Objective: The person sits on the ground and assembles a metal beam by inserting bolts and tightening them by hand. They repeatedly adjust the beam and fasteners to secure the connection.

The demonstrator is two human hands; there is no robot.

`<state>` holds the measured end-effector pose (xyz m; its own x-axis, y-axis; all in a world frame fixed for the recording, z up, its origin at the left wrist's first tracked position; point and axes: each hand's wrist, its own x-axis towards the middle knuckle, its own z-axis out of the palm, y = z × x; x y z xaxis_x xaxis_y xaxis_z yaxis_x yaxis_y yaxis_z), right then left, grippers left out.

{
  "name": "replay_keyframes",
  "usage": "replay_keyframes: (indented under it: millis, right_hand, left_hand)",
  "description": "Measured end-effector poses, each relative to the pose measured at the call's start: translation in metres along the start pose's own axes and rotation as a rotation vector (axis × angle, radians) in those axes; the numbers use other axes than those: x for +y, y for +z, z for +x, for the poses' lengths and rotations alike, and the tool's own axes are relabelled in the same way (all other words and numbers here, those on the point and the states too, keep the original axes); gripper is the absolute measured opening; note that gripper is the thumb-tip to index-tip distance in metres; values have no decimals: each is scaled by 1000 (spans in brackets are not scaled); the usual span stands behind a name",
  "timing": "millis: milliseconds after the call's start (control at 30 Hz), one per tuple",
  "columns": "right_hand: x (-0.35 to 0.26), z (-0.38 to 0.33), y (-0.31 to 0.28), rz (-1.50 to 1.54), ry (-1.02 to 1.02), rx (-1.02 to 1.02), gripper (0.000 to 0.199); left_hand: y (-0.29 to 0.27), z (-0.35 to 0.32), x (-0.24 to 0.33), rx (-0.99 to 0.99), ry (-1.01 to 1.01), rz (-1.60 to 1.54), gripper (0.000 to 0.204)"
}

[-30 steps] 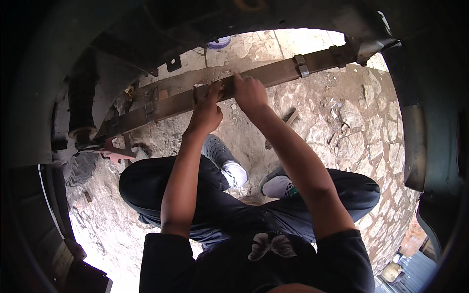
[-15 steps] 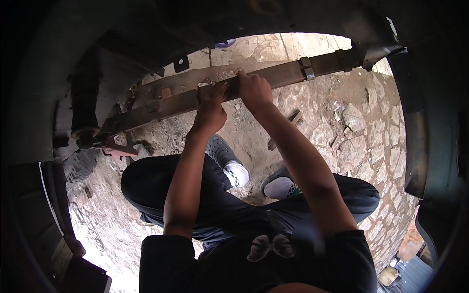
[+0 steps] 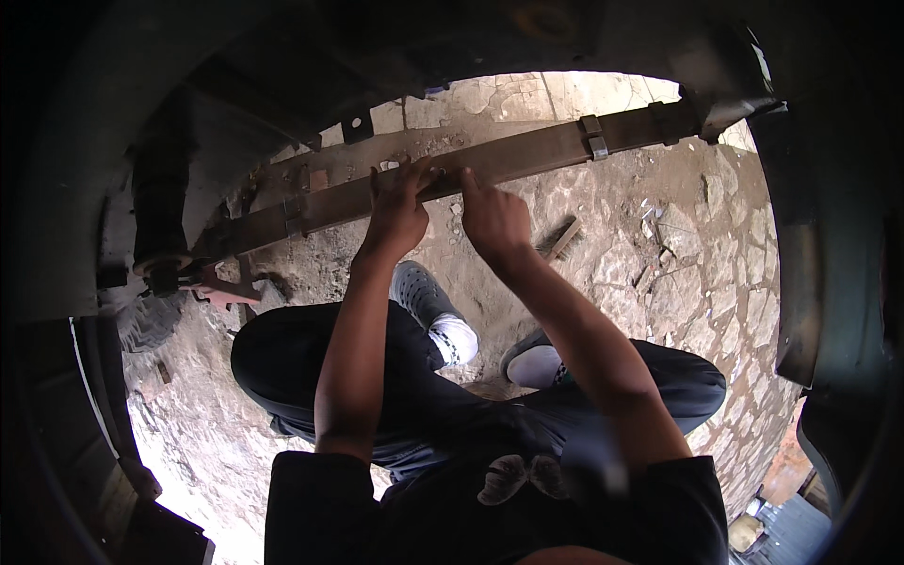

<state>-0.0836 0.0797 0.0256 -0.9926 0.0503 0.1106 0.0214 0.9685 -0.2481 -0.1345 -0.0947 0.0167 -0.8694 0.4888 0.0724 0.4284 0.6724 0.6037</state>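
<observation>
- I am watching the upper middle of the frame, where a long brown metal bar [image 3: 537,154] is slanting from the left up toward the upper right.
- The left grip [image 3: 397,221] is reaching the bar just left of centre, its fingers spreading over the bar's face; I cannot tell whether it is clenching the bar or only resting there.
- The right grip [image 3: 499,224] is standing just right of it, the index finger [image 3: 472,185] pointing out to the bar's lower edge, the other fingers curling in. I am seeing nothing held, but the palm is hiding, so I cannot tell.
- Step in hand, my judgement: the two grips are doing close finger work on one spot along the bar; any detail between them is showing too small to name.
- Next move, my judgement: it is calling for a light right fingertip at that spot, with the left grip steadying beside it.
- A metal clamp [image 3: 593,137] is wrapping the bar at upper right, well apart from both grips.
- A brush [image 3: 565,238] is lying on the stone ground [image 3: 692,315], right of centre, near the right forearm.
</observation>
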Motion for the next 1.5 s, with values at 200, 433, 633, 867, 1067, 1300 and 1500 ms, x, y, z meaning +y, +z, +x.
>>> replay_keyframes:
  millis: [200,433,633,867,1067,1300,1500]
  right_hand:
    - [10,33,15,49,-10,40,42]
    - [-3,-19,-8,39,80,-95,41]
    - [4,40,12,83,30,19,40]
    - [-5,-49,15,110,123,-239,35]
    - [29,-148,64,589,493,113,28]
    - [29,-139,30,824,434,181,36]
    - [12,-123,-20,970,403,25,45]
  left_hand:
    - [11,8,4,106,23,35,70]
    - [5,11,-4,57,-64,14,69]
    - [-3,8,13,36,-76,44,67]
    - [-1,11,-3,133,-48,-30,62]
    - [-19,-8,28,190,-15,-106,46]
    - [17,-63,47,102,-357,-647,35]
    - [66,-72,93,-43,-582,-1233,43]
